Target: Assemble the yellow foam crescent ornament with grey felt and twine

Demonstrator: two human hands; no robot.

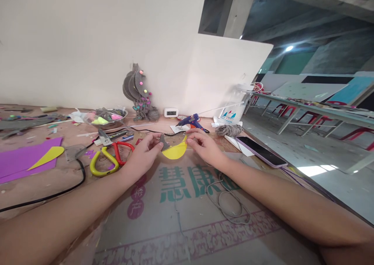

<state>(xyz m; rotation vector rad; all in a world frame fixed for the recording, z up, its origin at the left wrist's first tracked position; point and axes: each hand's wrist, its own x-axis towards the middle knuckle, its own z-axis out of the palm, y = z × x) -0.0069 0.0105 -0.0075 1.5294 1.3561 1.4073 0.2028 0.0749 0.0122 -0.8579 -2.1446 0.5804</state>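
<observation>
Between my two hands hangs a yellow crescent-shaped piece (pixel 175 151), its curved side down; it looks like felt or foam sheet. My left hand (pixel 148 149) pinches a small grey felt-like piece (pixel 165 142) at the crescent's left end. At the other tip, the thumb and fingers of my right hand (pixel 203 145) are closed on the yellow piece. Both hands are just above the far edge of a printed board (pixel 140 234). Left of my left hand lie scissors (pixel 104 160) with one yellow and one red handle.
Beyond my hands are a blue glue gun (pixel 189 120), a white digital clock (pixel 171 113) and a grey moon-shaped ornament (pixel 137 90). Grey cord (pixel 229 130) and a phone (pixel 261 151) lie right. Purple sheets (pixel 26 156) and a black cable (pixel 58 194) lie left.
</observation>
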